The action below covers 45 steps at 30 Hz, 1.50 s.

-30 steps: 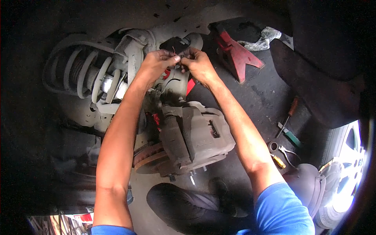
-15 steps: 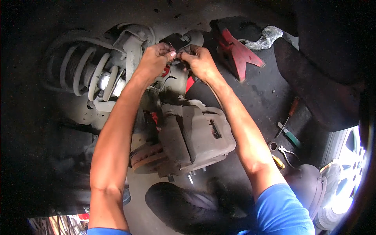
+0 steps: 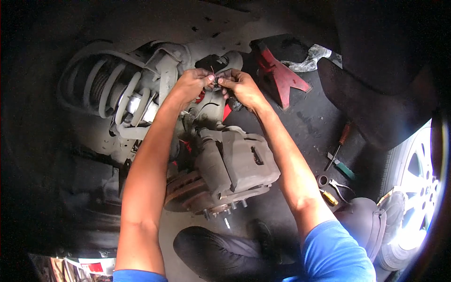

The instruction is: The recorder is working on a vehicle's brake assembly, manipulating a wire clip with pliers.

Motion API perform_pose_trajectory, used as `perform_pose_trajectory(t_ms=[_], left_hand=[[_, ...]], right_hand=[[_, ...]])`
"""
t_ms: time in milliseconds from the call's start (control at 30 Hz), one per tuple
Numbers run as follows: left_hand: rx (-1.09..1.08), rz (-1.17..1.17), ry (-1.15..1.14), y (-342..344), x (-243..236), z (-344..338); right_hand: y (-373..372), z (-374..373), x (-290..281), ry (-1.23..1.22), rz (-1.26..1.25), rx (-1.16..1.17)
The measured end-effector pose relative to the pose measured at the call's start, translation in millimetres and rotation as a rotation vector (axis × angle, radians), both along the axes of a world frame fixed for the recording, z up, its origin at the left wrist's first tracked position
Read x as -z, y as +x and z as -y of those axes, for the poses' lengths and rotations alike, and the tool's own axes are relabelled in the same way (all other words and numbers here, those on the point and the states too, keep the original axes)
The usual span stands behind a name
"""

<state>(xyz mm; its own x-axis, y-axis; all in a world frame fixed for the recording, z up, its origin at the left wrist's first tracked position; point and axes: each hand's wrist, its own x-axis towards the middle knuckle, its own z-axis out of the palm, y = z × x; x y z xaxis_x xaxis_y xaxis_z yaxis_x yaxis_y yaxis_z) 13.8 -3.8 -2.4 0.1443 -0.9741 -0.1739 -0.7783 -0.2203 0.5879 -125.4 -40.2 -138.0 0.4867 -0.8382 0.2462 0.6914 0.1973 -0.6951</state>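
Note:
Beyond the brake caliper (image 3: 244, 164), my two hands meet fingertip to fingertip. My left hand (image 3: 191, 87) is closed in a pinch on a thin reddish wire (image 3: 212, 70), whose end sticks up above the fingers. Close against it, my right hand (image 3: 240, 88) is also pinched shut; a small dark piece shows between the fingertips, too small to name. Under the hands lie grey suspension parts with a bit of red. The caliper sits over a rusty brake disc (image 3: 185, 188), with wheel studs pointing toward me.
A coil spring (image 3: 108, 89) on a strut lies at the left. A red jack stand (image 3: 282, 77) stands at the far right, beside clear plastic wrap (image 3: 312, 58). Screwdriver (image 3: 344, 136), green-handled tool (image 3: 343, 167), pliers (image 3: 339, 185) and a wheel (image 3: 413, 188) are at the right.
Both hands still pinch together, with the fingers slightly shifted. The whole view has moved a little, and the reddish wire end now shows more plainly above the fingertips.

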Motion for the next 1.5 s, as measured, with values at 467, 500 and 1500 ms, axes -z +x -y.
perform_pose_trajectory(t_ms=[467,500,1500], left_hand=[[0.075,0.134,0.009,-8.7,-9.0,-1.1],[0.024,0.243,-0.002,-9.1,-8.3,1.1],[0.192,0.08,0.047,0.3,-9.2,7.9]], right_hand=[[-11.5,6.3,7.6,-0.24,-0.23,0.171],[-17.1,8.1,13.7,-0.268,-0.41,0.267],[-292.3,-232.1,268.0,-0.375,-2.227,0.223]])
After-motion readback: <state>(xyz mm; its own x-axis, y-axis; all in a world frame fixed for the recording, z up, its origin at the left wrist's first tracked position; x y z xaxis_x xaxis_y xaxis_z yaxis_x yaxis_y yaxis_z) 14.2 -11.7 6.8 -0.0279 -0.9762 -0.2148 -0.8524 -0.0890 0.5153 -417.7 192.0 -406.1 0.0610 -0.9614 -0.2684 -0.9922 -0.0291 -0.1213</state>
